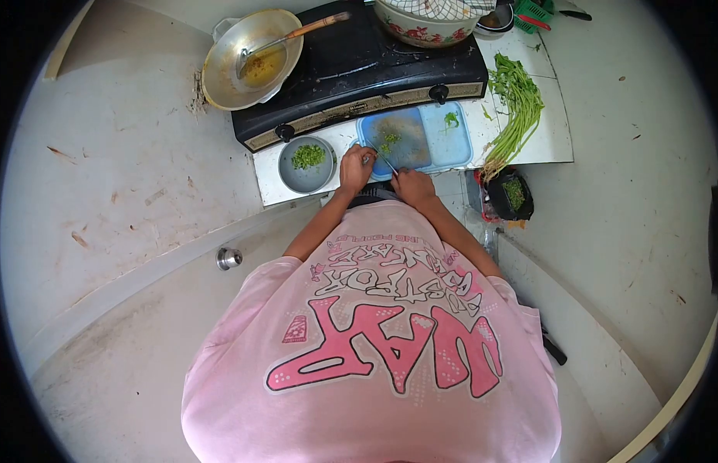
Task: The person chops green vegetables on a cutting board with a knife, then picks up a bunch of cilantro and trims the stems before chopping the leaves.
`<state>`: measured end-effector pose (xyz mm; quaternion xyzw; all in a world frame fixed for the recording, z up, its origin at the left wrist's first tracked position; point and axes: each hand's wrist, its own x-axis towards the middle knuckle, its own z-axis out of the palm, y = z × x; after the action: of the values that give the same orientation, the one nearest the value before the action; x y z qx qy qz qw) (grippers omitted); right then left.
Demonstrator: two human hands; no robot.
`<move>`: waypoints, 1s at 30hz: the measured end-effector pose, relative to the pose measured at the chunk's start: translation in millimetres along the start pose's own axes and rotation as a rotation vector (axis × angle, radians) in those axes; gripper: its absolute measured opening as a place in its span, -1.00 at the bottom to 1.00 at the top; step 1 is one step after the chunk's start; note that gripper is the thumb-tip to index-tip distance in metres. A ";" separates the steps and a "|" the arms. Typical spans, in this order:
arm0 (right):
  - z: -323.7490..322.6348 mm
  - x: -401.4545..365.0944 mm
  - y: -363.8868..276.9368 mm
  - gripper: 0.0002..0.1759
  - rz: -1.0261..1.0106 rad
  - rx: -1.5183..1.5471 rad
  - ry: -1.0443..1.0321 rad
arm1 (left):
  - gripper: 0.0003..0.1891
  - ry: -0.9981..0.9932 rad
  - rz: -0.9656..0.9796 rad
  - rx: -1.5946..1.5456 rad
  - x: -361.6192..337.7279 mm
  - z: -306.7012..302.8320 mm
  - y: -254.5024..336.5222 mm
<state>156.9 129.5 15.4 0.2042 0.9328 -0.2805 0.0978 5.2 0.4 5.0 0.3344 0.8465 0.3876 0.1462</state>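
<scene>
My right hand (414,187) is closed around the handle of a small knife (387,163), its thin blade angled up and left over the blue cutting board (450,150). My left hand (357,167) is at the board's left edge, fingers curled together near the blade tip; whatever is in them is too small to make out. Chopped greens (389,142) lie on the board just beyond the knife, and a leafy scrap (451,119) rests on its right part. To the left of my left hand stands a grey bowl (285,171) with chopped greens (308,157) inside.
A bunch of leafy stalks (519,108) lies on the counter at right. Below it hangs or stands a black container (496,198) with green bits. Behind the board is a black gas stove (359,69) carrying a pan (220,77) with a ladle (297,32), and a floral pot (428,32).
</scene>
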 end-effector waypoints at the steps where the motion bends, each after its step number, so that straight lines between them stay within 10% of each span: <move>1: -0.4 1.9 -1.3 -0.51 0.003 0.002 0.000 | -0.92 -0.007 0.016 -0.003 0.5 -1.2 0.1; 30: 13.1 13.9 -6.1 -0.51 0.004 0.006 0.060 | -0.83 -0.074 0.152 -0.003 4.7 1.9 -12.5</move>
<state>142.7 122.0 3.5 0.2145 0.9341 -0.2769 0.0697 -3.0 -1.3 -5.6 0.4115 0.8123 0.3860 0.1479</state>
